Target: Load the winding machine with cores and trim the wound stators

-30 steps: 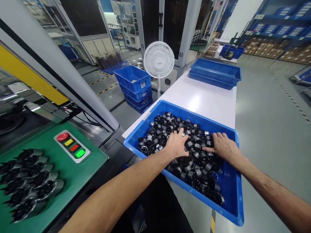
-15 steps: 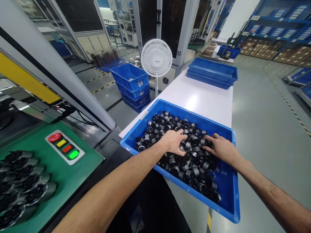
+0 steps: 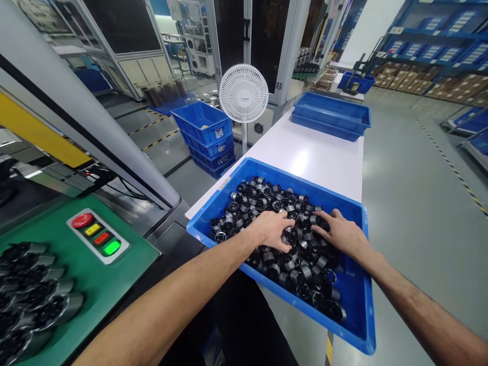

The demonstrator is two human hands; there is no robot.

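Observation:
A blue tray [image 3: 305, 310] full of small black-and-silver cylindrical parts [image 3: 247, 203] sits on the near end of a white table. Over the middle of the pile is my left hand [image 3: 271, 230], its fingers curled down around one of the parts. To its right, my right hand [image 3: 343, 234] has its thumb and fingers closed about another part [image 3: 320, 221] near the tray's right side. Some of the fingertips are hidden among the parts.
A green surface [image 3: 114, 284] at the left bears a button panel [image 3: 99, 236] and larger silver-black parts [image 3: 49, 305]. Beyond the tray are the white table [image 3: 305, 152], stacked blue trays [image 3: 331, 114], a white fan [image 3: 244, 94] and stacked blue bins [image 3: 204, 127].
My right hand has shifted slightly left, towards my left hand, with its fingers about a part. My left hand has barely moved. The view has tilted a little.

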